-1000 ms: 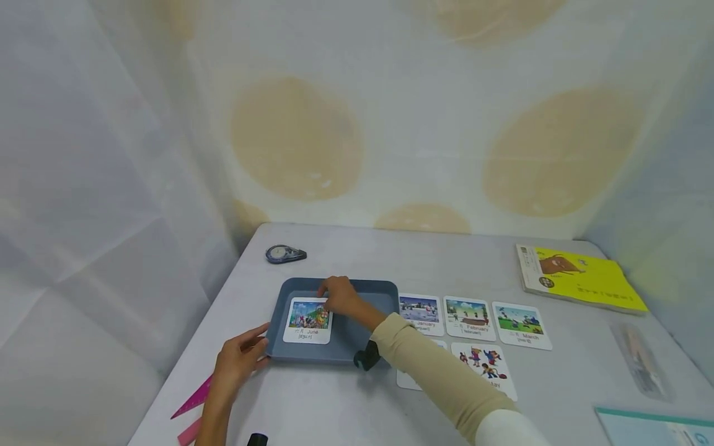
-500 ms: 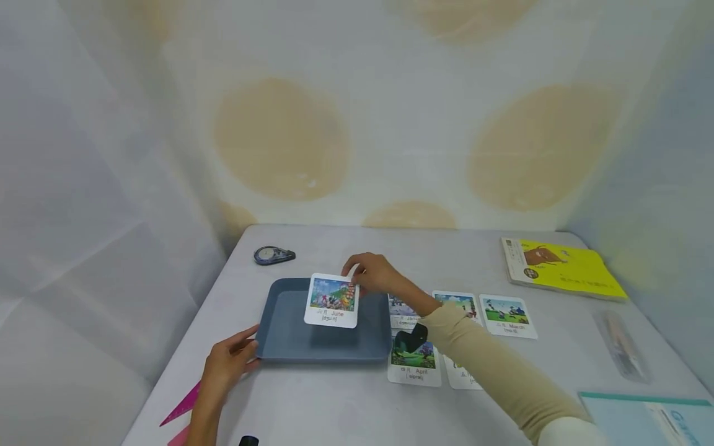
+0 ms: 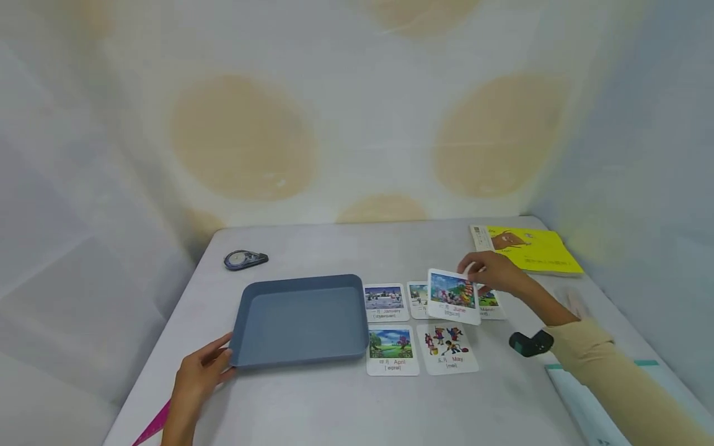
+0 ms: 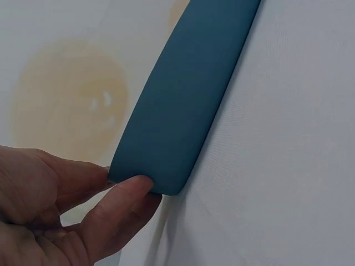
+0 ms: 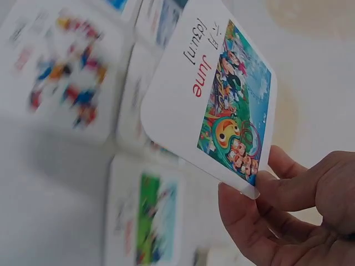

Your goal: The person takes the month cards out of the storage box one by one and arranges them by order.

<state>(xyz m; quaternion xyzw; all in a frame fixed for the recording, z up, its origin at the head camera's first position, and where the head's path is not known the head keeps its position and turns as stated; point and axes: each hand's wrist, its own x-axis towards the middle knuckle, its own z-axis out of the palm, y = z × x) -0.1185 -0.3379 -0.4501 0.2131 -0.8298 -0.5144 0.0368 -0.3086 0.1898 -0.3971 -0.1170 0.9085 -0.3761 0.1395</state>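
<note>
My right hand (image 3: 493, 272) pinches the June picture card (image 3: 453, 296) by its upper right corner, thumb against fingers. Tilted, the card hangs over the February card (image 3: 417, 300) and hides parts of it and the March card (image 3: 491, 303). Beside these lies the January card (image 3: 385, 300); in the nearer row are the April card (image 3: 392, 352) and the May card (image 3: 448, 350). My left hand (image 3: 198, 375) pinches the near left corner of the blue-grey tray (image 3: 301, 359), the thumb showing on its side wall in the left wrist view (image 4: 127, 191).
A correction tape (image 3: 245, 260) lies behind the tray. At the back right is a yellow book (image 3: 535, 251), with a clear packet (image 3: 573, 302) in front of it. A pale blue folder (image 3: 580, 396) lies at the right front, a magenta ruler-like piece (image 3: 153, 424) at the left front.
My right hand has lifted the June card out of the tray and carried it right, over the rows of cards. My left hand stays at the tray's corner. The head view has turned right.
</note>
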